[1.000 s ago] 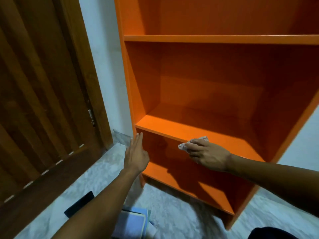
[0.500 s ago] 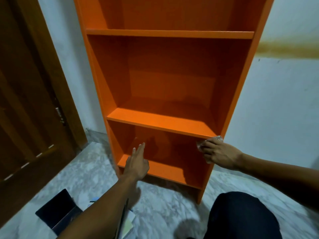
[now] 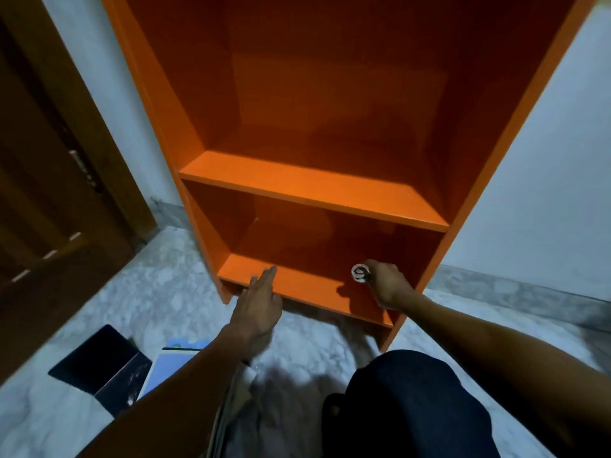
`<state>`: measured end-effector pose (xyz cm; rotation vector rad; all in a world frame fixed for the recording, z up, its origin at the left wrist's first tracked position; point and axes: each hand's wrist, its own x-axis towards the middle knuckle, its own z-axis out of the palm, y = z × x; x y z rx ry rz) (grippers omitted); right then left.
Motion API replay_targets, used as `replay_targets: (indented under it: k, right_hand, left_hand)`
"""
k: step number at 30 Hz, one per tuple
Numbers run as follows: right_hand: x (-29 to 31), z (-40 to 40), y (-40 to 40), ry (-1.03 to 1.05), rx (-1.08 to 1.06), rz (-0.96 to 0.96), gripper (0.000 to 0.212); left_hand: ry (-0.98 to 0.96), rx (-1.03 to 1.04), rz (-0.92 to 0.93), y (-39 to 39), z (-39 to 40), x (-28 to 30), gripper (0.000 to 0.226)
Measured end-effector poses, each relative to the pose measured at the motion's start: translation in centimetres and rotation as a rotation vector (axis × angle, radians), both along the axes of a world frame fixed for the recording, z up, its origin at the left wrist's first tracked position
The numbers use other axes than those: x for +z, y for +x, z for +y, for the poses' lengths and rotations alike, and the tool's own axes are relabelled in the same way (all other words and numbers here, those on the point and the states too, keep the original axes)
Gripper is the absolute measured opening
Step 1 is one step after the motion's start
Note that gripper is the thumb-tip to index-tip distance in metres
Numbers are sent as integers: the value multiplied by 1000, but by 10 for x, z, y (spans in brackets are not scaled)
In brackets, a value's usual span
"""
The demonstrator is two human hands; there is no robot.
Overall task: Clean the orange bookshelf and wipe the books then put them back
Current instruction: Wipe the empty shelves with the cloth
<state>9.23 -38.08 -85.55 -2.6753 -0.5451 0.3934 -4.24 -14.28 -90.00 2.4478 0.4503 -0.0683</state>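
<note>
While your dark-clad knee [image 3: 406, 404] fills the view at 5 o'clock, a stack of books [image 3: 172, 368] lies on the marble floor [image 3: 158, 292] at 7 o'clock, under your left forearm, with a dark book [image 3: 96, 361] beside it farther toward 8 o'clock. Your left hand [image 3: 258, 309] reaches forward with its fingers straight and pressed together, tips at the front edge of the bottom shelf [image 3: 297, 285]. Your right hand [image 3: 386, 285], at 3 o'clock from the left, hovers over the bottom shelf, its curled fingers gripping a bunched cloth [image 3: 360, 273]. Beyond, the orange bookshelf [image 3: 314, 190] stands against the pale wall [image 3: 545, 143], its shelves bare, with a brown wooden door [image 3: 49, 176] at 9 o'clock.
</note>
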Motion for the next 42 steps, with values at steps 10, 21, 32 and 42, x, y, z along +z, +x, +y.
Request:
replay_targets:
  k: [10, 21, 32, 42]
  right_hand:
    - [-123, 29, 31, -47, -324, 64, 45]
    - [-160, 89, -11, -50, 412, -216, 71]
    - [-155, 46, 8, 347, 198, -433, 48]
    - [-184, 42, -33, 122, -65, -277, 50]
  left_hand:
    - [65, -65, -49, 43, 49, -98, 105]
    - [500, 31, 43, 62, 93, -134, 75]
    - [519, 7, 33, 61, 105, -133, 66]
    - [510, 37, 11, 60, 102, -135, 67]
